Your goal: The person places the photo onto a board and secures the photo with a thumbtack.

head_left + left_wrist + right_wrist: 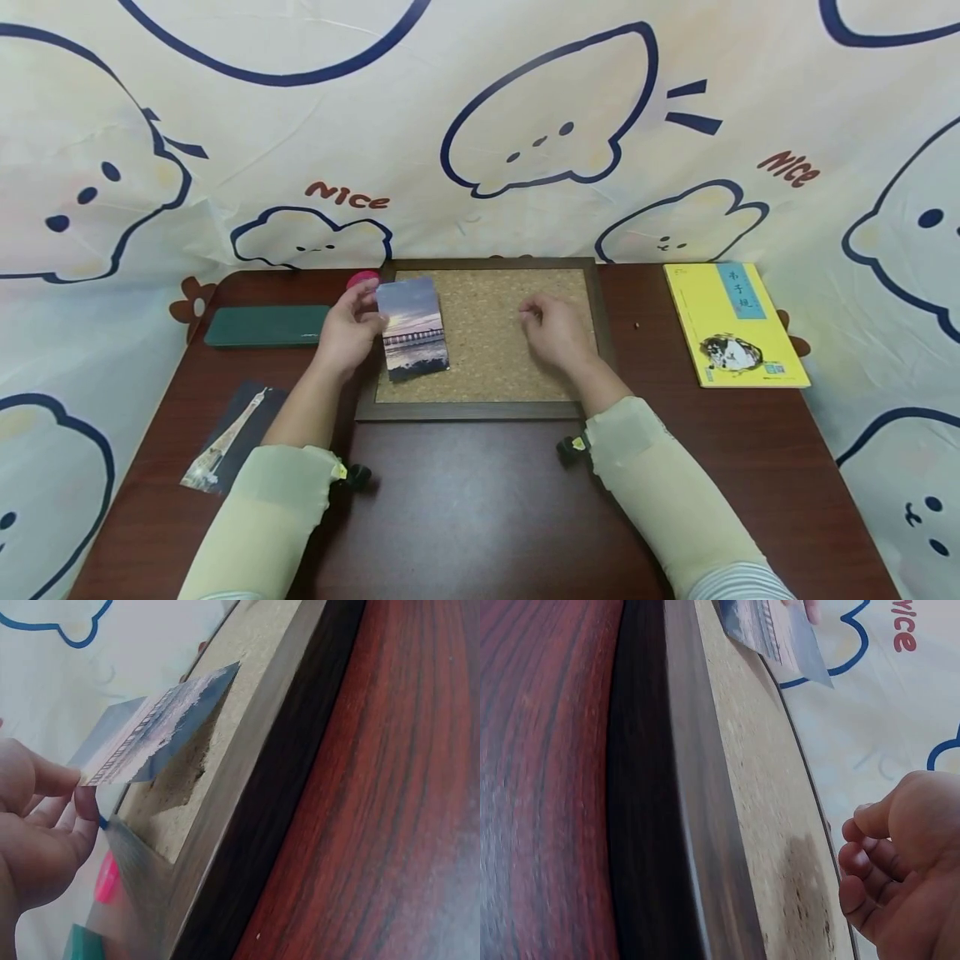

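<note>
My left hand (348, 329) pinches a photo (414, 329) of a long pier under a cloudy sky by its left edge. In the left wrist view the photo (154, 731) is tilted, its far corner over the cork board (247, 652). The brown-framed cork board (487, 350) lies on the table. My right hand (555, 332) hovers over the board's right half with curled fingers. In the right wrist view the thumb of that hand (911, 862) meets the index fingertip, and nothing shows between them.
A dark green case (266, 326) and a pink round thing (363, 278) are at the back left. Nearer on the left lies a clear packet with a tower-shaped piece (232, 437). A yellow book (723, 329) lies at the right. Behind the table (465, 508) hangs a printed cloth (420, 142).
</note>
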The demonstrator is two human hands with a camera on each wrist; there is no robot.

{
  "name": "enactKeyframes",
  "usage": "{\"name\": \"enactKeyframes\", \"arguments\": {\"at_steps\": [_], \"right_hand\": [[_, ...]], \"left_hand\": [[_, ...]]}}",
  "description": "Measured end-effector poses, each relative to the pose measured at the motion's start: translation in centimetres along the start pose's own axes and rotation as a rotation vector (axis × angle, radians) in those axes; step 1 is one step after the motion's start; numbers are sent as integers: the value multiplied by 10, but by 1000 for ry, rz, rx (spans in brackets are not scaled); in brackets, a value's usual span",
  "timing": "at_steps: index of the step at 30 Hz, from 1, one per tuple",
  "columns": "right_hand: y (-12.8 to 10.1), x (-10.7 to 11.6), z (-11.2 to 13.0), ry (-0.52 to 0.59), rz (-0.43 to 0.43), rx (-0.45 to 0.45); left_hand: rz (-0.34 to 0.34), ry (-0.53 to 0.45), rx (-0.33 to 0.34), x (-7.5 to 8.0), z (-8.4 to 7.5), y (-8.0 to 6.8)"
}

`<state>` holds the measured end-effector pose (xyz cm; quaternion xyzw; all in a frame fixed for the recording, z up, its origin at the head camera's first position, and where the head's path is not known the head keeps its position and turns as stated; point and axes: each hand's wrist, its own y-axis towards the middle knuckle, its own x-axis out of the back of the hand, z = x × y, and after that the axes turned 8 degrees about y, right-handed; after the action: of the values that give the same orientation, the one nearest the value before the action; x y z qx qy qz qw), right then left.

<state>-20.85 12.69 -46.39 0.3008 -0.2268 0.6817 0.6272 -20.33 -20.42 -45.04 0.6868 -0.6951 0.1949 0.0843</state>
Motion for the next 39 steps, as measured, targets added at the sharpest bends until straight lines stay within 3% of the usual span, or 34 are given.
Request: {"name": "enactKeyframes", "arguments": {"at_steps": [10, 17, 31, 39], "right_hand": [[7, -14, 8, 34, 31, 5], [12, -22, 12, 31, 38, 28], [20, -35, 23, 13, 87, 51], [26, -43, 28, 18, 98, 66]], "left_hand": [[-7, 114, -43, -12, 7, 18], [-14, 288, -105, -22, 11, 26], [-22, 492, -168, -32, 21, 29], [21, 586, -203, -34, 22, 30]]}}
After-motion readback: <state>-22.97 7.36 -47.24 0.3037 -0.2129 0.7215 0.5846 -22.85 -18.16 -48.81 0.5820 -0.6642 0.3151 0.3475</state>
